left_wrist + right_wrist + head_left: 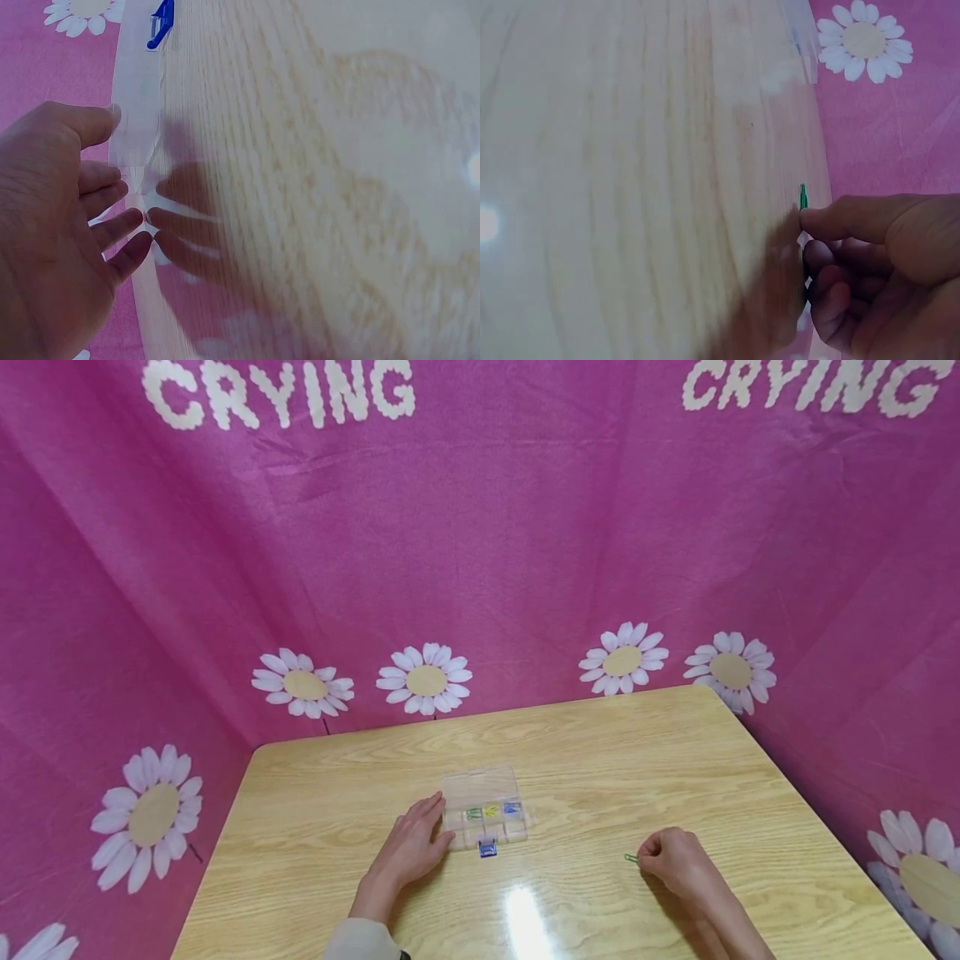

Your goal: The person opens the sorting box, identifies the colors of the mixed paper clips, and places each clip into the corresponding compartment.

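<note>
A clear plastic compartment box point(455, 841) stands on the table with its lid point(480, 785) raised behind it. Green clips point(474, 814), yellow clips point(491, 811) and blue clips point(512, 808) lie in separate compartments of its back row. At the box's left side rests my left hand point(411, 843), fingers loosely extended, the thumb by the near corner. Off to the right, my right hand point(678, 860) pinches a green paper clip point(631, 858) between thumb and forefinger. The clip's end sticks out past the fingertips in the right wrist view.
The light wood table point(585, 777) has a shiny glare spot near its front. A blue latch point(487, 848) juts from the front of the box. Pink curtains point(480, 568) printed with daisies hang round the back and sides of the table.
</note>
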Demonstrator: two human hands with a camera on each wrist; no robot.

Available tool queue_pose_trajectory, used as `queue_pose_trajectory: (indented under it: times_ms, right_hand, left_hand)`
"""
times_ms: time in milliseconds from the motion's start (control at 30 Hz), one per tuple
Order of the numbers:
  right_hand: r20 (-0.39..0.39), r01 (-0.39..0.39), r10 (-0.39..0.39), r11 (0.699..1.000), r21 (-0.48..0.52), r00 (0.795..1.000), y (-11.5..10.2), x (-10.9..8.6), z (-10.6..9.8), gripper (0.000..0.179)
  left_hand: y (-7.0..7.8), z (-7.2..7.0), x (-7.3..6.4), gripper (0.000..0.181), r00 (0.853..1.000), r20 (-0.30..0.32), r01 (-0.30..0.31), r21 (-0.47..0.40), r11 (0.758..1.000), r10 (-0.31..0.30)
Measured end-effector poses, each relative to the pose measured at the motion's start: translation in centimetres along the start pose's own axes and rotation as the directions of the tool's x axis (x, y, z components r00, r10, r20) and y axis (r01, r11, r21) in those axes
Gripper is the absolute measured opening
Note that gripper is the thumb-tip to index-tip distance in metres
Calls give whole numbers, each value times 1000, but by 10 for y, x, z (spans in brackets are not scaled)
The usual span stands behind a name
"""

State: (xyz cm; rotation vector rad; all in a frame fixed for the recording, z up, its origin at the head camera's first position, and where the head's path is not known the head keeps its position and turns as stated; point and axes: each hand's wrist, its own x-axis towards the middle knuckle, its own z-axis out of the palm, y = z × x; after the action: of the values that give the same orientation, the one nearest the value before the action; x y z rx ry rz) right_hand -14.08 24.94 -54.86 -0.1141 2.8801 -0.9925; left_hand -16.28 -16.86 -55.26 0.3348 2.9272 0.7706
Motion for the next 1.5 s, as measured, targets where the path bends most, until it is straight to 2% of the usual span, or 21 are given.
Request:
queue_pose_trajectory:
  times_ms: [267,400,500,567,733,833,1067,1300,1500]
  right_hand:
    - [51,20,-18,999,-34,999,1,3,2,12]
    - [54,32,-32,999,-10,998,0,2,2,11]
    - [43,40,-43,996,75,998,1,2,1,11]
    - [45,26,-34,985,172,998,2,2,2,7]
    - [59,-30,8,926,377,998,-6,8,5,4]
    - [60,-26,0,901,432,998,-13,15,5,9]
    - [109,6,-61,893,449,992,-28,32,6,23]
    - [128,-71,16,892,446,992,-48,42,16,17]
    - [100,-33,-14,889,456,995,-70,50,31,14]
  left_hand:
    - [-1,0,0,63,1000,1,1,2,1000,-1]
    - [-2,0,1,63,1000,0,2,3,1000,-2]
    - [-2,-1,1,63,1000,-3,-1,5,1000,1]
    - [-3,-1,2,63,1000,-3,-3,8,1000,3]
    - [-3,-2,3,63,1000,-2,-7,10,1000,7]
    - [-3,-2,3,63,1000,-2,-7,11,1000,7]
    - [-3,-1,4,64,1000,4,-5,15,1000,5]
    - [-3,-1,4,63,1000,11,-4,10,1000,4]
    - [-3,-2,4,63,1000,9,1,6,1000,-1]
